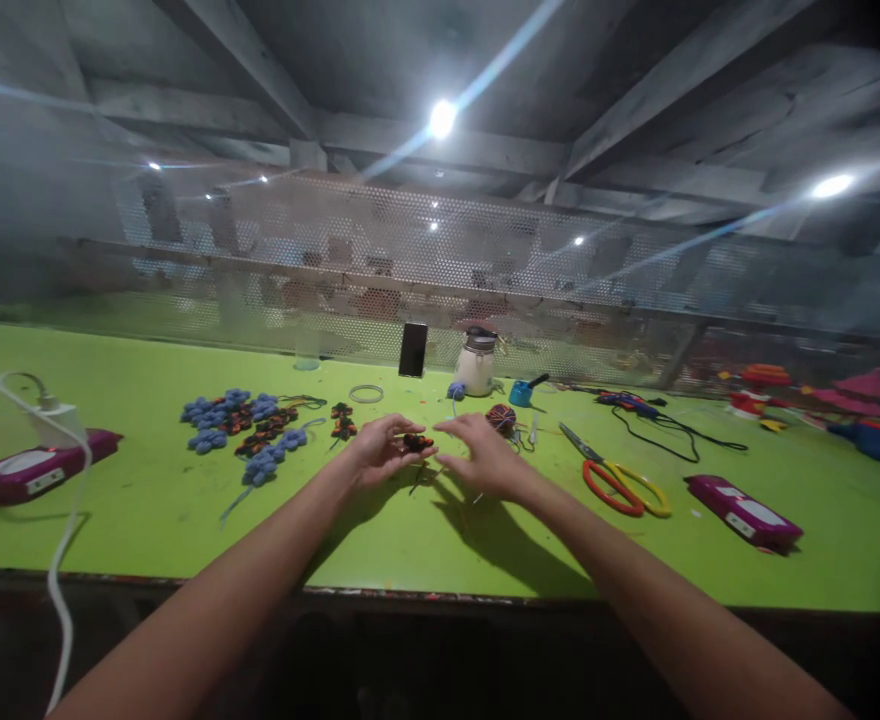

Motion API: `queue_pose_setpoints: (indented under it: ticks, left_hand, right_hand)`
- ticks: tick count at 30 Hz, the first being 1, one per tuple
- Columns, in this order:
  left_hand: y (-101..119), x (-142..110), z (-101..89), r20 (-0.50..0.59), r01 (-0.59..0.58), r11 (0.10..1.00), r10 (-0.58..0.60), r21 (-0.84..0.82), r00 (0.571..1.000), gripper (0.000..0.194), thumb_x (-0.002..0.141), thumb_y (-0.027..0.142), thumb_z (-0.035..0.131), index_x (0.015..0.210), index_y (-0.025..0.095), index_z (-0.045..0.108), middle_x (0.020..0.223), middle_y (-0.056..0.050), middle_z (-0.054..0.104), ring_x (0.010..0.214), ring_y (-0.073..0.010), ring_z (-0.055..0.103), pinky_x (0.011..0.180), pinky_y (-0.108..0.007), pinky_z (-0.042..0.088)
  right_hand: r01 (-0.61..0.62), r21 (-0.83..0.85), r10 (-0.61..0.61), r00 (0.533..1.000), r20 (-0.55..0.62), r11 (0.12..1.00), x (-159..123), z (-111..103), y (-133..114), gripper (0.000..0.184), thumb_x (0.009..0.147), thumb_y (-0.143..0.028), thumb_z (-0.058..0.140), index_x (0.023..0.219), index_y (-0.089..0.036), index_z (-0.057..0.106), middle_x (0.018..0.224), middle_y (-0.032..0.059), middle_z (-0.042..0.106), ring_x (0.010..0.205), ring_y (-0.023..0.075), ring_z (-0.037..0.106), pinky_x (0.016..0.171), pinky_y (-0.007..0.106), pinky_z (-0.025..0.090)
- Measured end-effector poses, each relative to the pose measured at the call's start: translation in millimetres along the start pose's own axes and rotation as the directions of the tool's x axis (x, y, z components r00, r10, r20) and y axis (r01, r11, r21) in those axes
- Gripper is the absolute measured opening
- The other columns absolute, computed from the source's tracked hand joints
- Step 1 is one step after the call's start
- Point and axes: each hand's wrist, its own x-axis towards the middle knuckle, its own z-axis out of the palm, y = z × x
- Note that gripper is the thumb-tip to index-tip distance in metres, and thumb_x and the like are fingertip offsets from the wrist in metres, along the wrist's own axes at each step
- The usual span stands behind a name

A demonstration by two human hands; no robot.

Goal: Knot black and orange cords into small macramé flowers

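Note:
My left hand (377, 449) pinches a small black-and-orange crocheted piece (414, 442) between thumb and fingers. Thin yarn tails (416, 478) hang below it. Just to the right, my right hand (477, 455) points its fingers toward the piece, thumb and forefinger apart. A thin light tip (477, 498) shows beneath this hand; what it belongs to is hidden. Behind the right hand sits a ball of dark multicoloured yarn (500, 419). Left of my hands lie several blue crocheted flowers (264, 465) and black-and-orange ones (342, 422).
Scissors (612, 480) with red and yellow handles lie right of my hands. Purple power strips stand at the left (42, 465) and right (744, 510). A phone (413, 350), a white jug (475, 365) and a blue pot (520, 392) stand behind, before a perforated screen (320, 300).

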Motion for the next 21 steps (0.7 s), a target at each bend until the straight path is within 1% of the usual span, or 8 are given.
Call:
queue_pose_setpoints:
  ticks: [2,4,6,9,12,15,18,21]
  left_hand:
    - [0,-1,0.7,0.018,0.008,1.0,-0.009,0.027,1.0,0.008,0.075,0.01,0.049,0.07,0.009,0.056,0.07,-0.01,0.059,0.062,-0.015,0.06,0.061,-0.025,0.054]
    - [0,-1,1.5,0.031,-0.005,0.999,0.004,0.044,0.999,0.012,0.076,0.01,0.047,0.068,0.01,0.056,0.065,-0.007,0.058,0.056,-0.0115,0.057,0.057,-0.021,0.052]
    - [-2,-1,2.5,0.045,-0.028,0.997,0.026,0.065,0.999,0.015,0.077,0.01,0.045,0.066,0.011,0.056,0.063,-0.006,0.058,0.055,-0.0105,0.057,0.058,-0.02,0.052]
    - [-5,0,3.6,0.066,-0.053,0.99,0.044,0.134,0.997,0.013,0.075,0.011,0.049,0.068,0.009,0.06,0.066,-0.008,0.061,0.059,-0.0139,0.06,0.059,-0.024,0.052]
    - [-8,1,2.4,0.072,-0.085,0.974,0.071,0.209,0.995,0.008,0.072,0.009,0.055,0.072,0.007,0.063,0.072,-0.011,0.064,0.065,-0.0154,0.061,0.062,-0.025,0.052]
    - [-10,3,-1.5,0.071,-0.128,0.959,0.114,0.252,0.991,0.007,0.069,0.005,0.059,0.072,0.008,0.064,0.073,-0.01,0.064,0.064,-0.0129,0.06,0.063,-0.023,0.051]
    - [-10,4,-5.5,0.093,-0.168,0.946,0.147,0.276,0.985,0.015,0.066,0.004,0.065,0.079,0.01,0.066,0.076,-0.009,0.065,0.066,-0.0119,0.06,0.064,-0.022,0.048]
    - [-9,4,-6.7,0.135,-0.207,0.935,0.174,0.289,0.975,0.022,0.062,0.007,0.072,0.083,0.012,0.067,0.084,-0.01,0.066,0.072,-0.0131,0.06,0.067,-0.024,0.046]
  right_hand:
    - [0.099,0.16,-0.094,0.995,-0.041,0.982,11,21,-15,0.037,0.073,-0.028,0.067,0.11,-0.025,0.063,0.099,0.0071,0.061,0.098,0.0213,0.049,0.086,0.034,0.039]
    - [0.1,0.237,-0.081,0.993,-0.088,0.966,22,36,-18,0.026,0.071,-0.017,0.067,0.097,-0.022,0.068,0.091,0.0078,0.061,0.094,0.0217,0.049,0.084,0.035,0.039]
    - [0.058,0.305,-0.023,0.993,-0.117,0.951,30,44,-13,0.016,0.071,-0.013,0.065,0.085,-0.018,0.07,0.083,0.0075,0.061,0.087,0.0208,0.051,0.08,0.034,0.039]
    - [-0.033,0.447,0.092,0.99,-0.111,0.894,38,48,0,0.006,0.072,-0.017,0.064,0.073,-0.014,0.069,0.071,0.0056,0.061,0.07,0.0174,0.054,0.067,0.031,0.041]
    - [-0.114,0.61,0.179,0.983,-0.047,0.784,38,49,9,0.019,0.07,-0.031,0.066,0.066,-0.012,0.067,0.06,0.0035,0.061,0.057,0.0138,0.053,0.054,0.026,0.04]
    - [-0.169,0.74,0.226,0.974,0.024,0.651,35,49,11,0.03,0.065,-0.042,0.068,0.062,-0.012,0.065,0.052,0.0014,0.058,0.047,0.0099,0.047,0.046,0.023,0.035]
    - [-0.199,0.83,0.258,0.964,0.069,0.521,31,50,11,0.035,0.06,-0.047,0.071,0.059,-0.013,0.063,0.048,-0.0009,0.054,0.042,0.0073,0.041,0.043,0.021,0.031]
    - [-0.211,0.895,0.26,0.959,0.112,0.393,28,49,11,0.036,0.06,-0.048,0.073,0.062,-0.014,0.063,0.051,-0.0016,0.053,0.044,0.007,0.042,0.043,0.021,0.031]
